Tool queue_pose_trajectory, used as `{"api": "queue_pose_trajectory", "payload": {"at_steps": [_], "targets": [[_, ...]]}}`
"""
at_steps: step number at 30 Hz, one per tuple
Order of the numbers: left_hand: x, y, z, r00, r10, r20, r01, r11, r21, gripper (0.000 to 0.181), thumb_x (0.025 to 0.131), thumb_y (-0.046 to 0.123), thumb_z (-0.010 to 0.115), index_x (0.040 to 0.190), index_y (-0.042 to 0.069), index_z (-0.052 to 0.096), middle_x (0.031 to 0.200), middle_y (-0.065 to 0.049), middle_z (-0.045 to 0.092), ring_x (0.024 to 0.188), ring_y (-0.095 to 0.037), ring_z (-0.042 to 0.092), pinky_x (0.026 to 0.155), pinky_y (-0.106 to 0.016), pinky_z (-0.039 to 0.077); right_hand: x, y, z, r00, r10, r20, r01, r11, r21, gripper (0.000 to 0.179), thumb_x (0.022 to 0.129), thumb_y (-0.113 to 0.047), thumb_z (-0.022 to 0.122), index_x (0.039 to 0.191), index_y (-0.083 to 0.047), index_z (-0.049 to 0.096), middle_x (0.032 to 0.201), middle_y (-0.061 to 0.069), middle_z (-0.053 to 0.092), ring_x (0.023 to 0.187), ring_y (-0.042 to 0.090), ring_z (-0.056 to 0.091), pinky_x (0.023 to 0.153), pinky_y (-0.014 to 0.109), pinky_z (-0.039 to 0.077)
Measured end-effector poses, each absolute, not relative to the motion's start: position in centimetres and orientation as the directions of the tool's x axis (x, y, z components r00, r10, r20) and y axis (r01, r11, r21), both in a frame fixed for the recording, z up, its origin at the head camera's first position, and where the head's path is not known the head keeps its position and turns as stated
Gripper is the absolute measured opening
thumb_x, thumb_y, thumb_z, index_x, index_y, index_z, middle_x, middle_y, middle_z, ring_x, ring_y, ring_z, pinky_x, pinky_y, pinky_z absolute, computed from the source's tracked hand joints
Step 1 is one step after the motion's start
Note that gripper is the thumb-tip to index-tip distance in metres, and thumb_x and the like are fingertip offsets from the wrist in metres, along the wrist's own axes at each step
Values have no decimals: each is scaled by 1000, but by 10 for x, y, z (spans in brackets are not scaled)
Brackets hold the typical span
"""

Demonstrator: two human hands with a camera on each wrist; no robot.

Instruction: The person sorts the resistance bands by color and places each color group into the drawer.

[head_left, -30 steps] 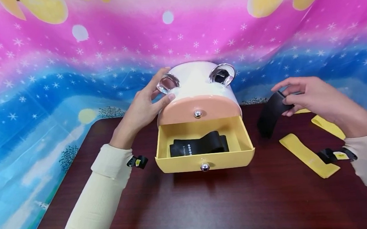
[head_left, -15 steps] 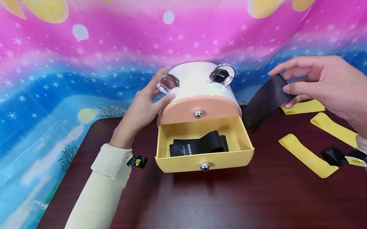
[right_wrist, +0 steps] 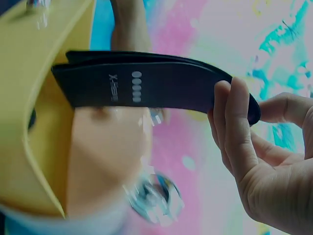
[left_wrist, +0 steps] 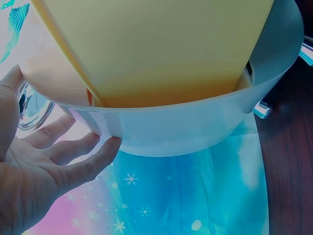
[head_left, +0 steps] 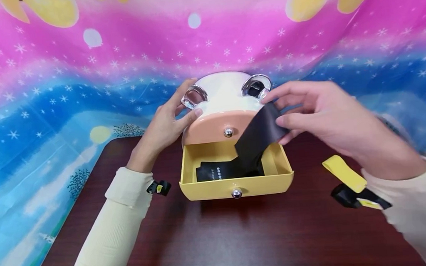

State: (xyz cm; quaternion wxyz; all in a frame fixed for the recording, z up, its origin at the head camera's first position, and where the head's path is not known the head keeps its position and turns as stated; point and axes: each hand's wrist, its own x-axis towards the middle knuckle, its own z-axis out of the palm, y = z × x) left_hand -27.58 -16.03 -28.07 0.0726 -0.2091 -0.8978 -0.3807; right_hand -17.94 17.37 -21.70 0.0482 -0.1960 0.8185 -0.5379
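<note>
A small white cabinet (head_left: 226, 88) with silver-rimmed ears has its lower yellow drawer (head_left: 202, 191) pulled out. My left hand (head_left: 163, 126) rests against the cabinet's left side, thumb by the ear and fingers spread; in the left wrist view their tips touch the white wall (left_wrist: 171, 132). My right hand (head_left: 310, 110) pinches a folded black resistance band (head_left: 259, 131) between thumb and fingers, its free end hanging over the drawer. White "X-Heavy" lettering and dots show on this band (right_wrist: 161, 83) in the right wrist view. Another black resistance band (head_left: 214, 171) lies in the drawer.
To the right on the dark wooden table (head_left: 236, 239) lies a yellow resistance band (head_left: 344, 175), partly hidden by the right wrist strap. The peach upper drawer (head_left: 207, 129) is closed. A colourful printed cloth (head_left: 135, 51) hangs behind.
My right hand has carried the black resistance band leftward from the table's right side to over the drawer. Its forearm now covers the other yellow bands. The left hand stays put.
</note>
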Motion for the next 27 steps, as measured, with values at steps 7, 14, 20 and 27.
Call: {"api": "queue_pose_trajectory", "payload": {"at_steps": [7,14,20,27], "targets": [[-276,-161,-281,-899,323,295,436,616,656,76,102,40,68,159,61,23,165,-7,42,148,-47,45,113,-70,43,-178,125,-221,-896,-439,71,-210,276,-938,35,100,0,65,135,-6,64,122,20,71,89,35,78,75,41,67],[-276,-161,-282,-900,324,292,435,614,659,75,102,41,67,159,62,22,169,-5,37,149,-47,44,112,-71,44,-186,92,-236,-885,-466,6,-139,252,-958,38,100,0,62,138,-8,62,123,15,69,94,33,78,80,46,67],[-277,-161,-283,-883,343,320,468,594,654,75,102,39,68,160,58,24,163,-10,44,147,-48,46,114,-67,44,-189,68,-245,-870,-493,-7,-116,219,-969,38,101,-3,61,138,-7,61,123,17,66,90,31,78,80,48,67],[-277,-162,-283,-877,353,326,478,585,655,75,103,37,67,161,58,24,166,-7,42,148,-47,45,115,-66,44,-190,52,-250,-837,-544,49,-146,136,-980,37,101,0,60,138,0,59,125,19,67,91,31,77,79,46,67]]}}
